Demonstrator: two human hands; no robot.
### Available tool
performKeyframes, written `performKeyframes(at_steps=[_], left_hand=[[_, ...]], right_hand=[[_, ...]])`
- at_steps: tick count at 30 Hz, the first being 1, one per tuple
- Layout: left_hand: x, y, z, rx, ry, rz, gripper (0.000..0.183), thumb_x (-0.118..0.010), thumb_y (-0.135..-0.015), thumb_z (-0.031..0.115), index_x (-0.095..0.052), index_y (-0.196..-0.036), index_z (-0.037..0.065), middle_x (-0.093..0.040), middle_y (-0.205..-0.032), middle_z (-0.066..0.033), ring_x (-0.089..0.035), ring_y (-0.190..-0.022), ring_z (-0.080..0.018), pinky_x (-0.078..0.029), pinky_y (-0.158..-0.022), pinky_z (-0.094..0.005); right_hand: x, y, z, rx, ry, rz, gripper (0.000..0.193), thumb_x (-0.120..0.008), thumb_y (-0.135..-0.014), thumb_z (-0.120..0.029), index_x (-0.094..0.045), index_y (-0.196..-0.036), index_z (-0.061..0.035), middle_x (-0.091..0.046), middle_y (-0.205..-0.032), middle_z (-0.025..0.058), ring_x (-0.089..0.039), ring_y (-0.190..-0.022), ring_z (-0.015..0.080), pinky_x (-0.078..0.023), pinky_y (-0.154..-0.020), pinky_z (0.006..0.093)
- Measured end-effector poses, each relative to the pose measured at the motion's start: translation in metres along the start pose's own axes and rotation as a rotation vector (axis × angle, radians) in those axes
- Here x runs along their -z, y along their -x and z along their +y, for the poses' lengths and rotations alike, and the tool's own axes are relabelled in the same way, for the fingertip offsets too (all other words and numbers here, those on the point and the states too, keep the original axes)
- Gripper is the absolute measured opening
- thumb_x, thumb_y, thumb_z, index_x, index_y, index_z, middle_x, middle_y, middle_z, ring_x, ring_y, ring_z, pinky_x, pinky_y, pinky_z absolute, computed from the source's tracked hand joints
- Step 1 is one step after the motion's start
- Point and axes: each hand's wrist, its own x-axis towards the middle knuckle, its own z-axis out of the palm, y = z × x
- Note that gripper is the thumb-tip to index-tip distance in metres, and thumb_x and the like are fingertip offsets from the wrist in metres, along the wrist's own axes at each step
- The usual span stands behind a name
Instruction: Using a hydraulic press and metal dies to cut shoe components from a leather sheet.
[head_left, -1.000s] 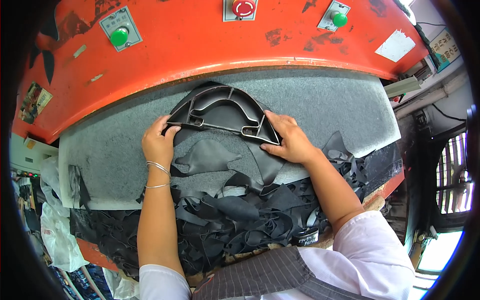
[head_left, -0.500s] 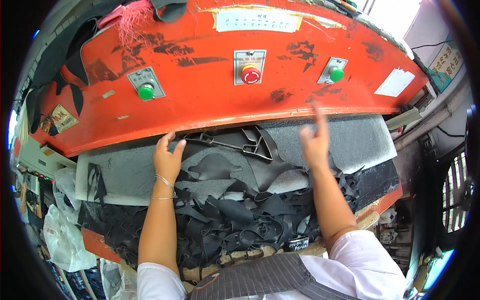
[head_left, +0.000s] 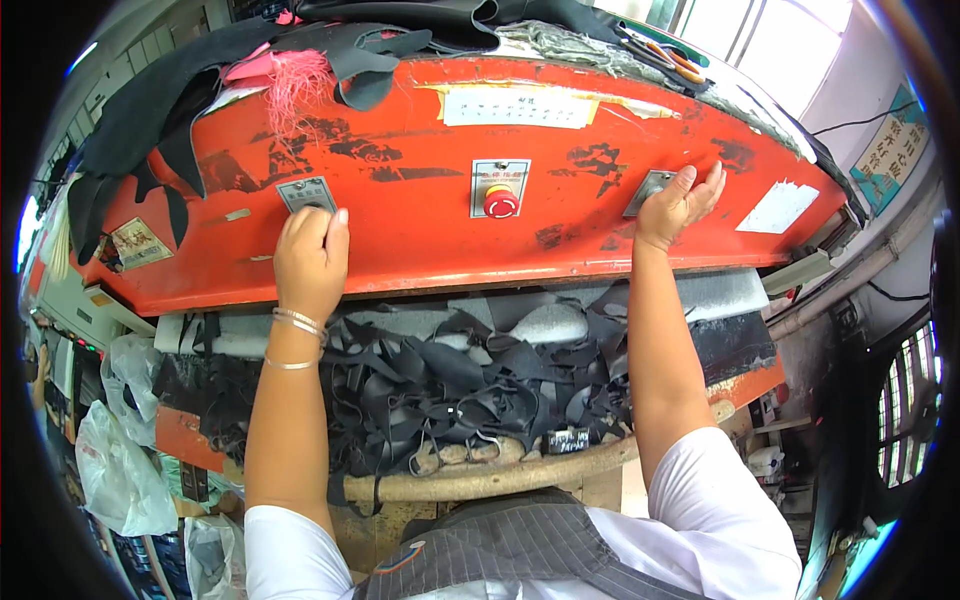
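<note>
My left hand (head_left: 311, 262) is at the left metal button plate (head_left: 305, 194) on the machine's red front, its fingers curled and covering the green button. Nothing shows in that hand. At the right button plate (head_left: 647, 190), my right hand (head_left: 680, 208) leans with fingers outstretched and palm partly turned up, hiding the other green button. Between them sits a red emergency stop button (head_left: 501, 202). Below the red beam (head_left: 420, 255) lies a pale cutting board (head_left: 235, 338), heaped along its front with black leather-like scraps (head_left: 450, 375). The metal cutting die is out of sight.
Dark sheets (head_left: 140, 130), pink threads (head_left: 298, 90) and scissors (head_left: 672, 62) lie on the machine's top. A curved wooden edge (head_left: 480, 485) borders the scraps in front. Plastic bags (head_left: 120, 470) hang at the left, and a small black printed box (head_left: 568, 440) rests among the scraps.
Both hands have moved up from above the board to the two button plates. The red beam now hides the metal die and more of the board. My view has tilted upward.
</note>
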Motion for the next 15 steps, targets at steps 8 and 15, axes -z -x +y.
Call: performKeyframes(at_steps=[8, 15], left_hand=[[0.061, 0.223, 0.109, 0.064, 0.229, -0.548, 0.020, -0.072, -0.081, 0.020, -0.064, -0.065, 0.011, -0.059, -0.064, -0.0049, -0.059, -0.060, -0.0254, -0.048, -0.054, -0.0363], [0.071, 0.280, 0.166, 0.068, 0.124, -0.589, 0.025, -0.069, -0.078, 0.023, -0.068, -0.097, 0.007, -0.066, -0.093, -0.0072, -0.059, -0.090, -0.0278, -0.044, -0.085, -0.0415]], right_hand=[[0.209, 0.125, -0.074, 0.464, -0.535, -1.104, 0.031, -0.069, -0.074, -0.016, -0.062, -0.103, -0.0051, -0.062, -0.099, 0.0122, -0.060, -0.088, 0.0322, -0.047, -0.078, 0.0435], [0.318, 0.198, -0.126, 0.454, -0.201, -1.697, 0.052, -0.077, -0.067, -0.024, -0.059, -0.111, -0.0033, -0.059, -0.097, 0.0083, -0.058, -0.095, 0.0276, -0.049, -0.081, 0.0376]])
